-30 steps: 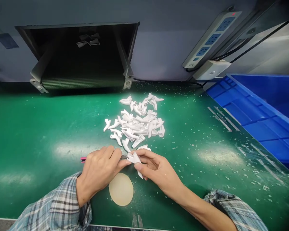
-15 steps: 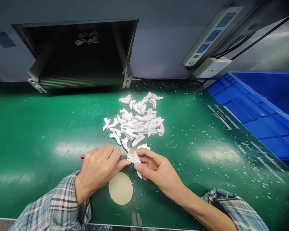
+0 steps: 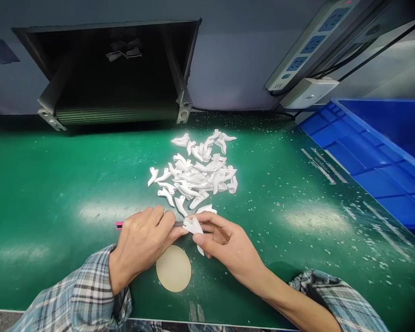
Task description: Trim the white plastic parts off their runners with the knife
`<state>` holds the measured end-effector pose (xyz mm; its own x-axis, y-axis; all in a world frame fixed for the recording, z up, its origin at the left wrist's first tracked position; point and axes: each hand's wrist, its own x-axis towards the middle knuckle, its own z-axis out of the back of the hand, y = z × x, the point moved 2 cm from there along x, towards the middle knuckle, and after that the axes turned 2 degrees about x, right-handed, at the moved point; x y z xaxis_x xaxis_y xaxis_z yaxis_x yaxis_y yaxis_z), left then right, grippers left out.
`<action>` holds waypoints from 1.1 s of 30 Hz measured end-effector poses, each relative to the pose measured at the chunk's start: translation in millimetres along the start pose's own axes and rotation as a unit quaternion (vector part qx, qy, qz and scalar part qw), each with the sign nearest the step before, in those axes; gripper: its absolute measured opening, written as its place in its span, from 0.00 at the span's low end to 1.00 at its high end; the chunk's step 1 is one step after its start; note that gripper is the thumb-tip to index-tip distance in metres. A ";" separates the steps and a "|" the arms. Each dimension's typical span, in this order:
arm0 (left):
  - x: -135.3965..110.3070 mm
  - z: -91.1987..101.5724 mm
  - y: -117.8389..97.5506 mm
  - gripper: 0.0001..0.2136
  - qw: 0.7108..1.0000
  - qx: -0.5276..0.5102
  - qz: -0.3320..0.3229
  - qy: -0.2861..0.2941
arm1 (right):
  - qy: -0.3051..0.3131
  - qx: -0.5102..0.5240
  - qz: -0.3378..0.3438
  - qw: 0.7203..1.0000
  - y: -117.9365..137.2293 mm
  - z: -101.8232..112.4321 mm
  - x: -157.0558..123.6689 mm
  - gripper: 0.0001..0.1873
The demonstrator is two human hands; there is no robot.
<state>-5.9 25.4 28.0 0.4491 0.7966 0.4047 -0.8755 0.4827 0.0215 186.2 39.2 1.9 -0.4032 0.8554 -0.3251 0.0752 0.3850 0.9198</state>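
My left hand (image 3: 141,242) is closed around a thin tool with a pink end (image 3: 119,225), whose metal tip touches a small white plastic part (image 3: 192,226). My right hand (image 3: 224,244) pinches that white part between thumb and fingers, just above the green table (image 3: 55,184). A pile of several similar white parts (image 3: 197,173) lies a little beyond both hands.
A round beige disc (image 3: 174,268) lies on the table under my hands. A dark conveyor opening (image 3: 117,74) is at the back left. A blue bin (image 3: 376,152) stands at the right, with a power strip (image 3: 307,44) above it. Tiny white shavings dot the table.
Both hands stay almost in place, with only small shifts of the fingers on the white part. The view has tilted slightly.
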 end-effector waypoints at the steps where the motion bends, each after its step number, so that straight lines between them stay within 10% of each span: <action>1: -0.3 0.3 -0.1 0.20 1.000 0.000 0.001 -0.002 | -0.001 0.000 0.000 1.000 0.6 -0.4 -0.3 0.23; 20: -0.5 -1.4 0.7 0.20 0.999 -0.034 0.001 -0.018 | 0.003 0.017 -0.014 1.000 -2.9 0.3 0.6 0.23; 33: -8.3 -11.3 -2.7 0.11 0.930 -0.351 0.088 0.070 | 0.040 0.238 -0.001 0.970 0.4 -0.2 10.6 0.15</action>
<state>-5.3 21.6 14.3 0.3709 0.9019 0.2215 -0.6281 0.4193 -0.6555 181.7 48.4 -1.1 -0.4716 0.8322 -0.2915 0.4793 0.5194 0.7074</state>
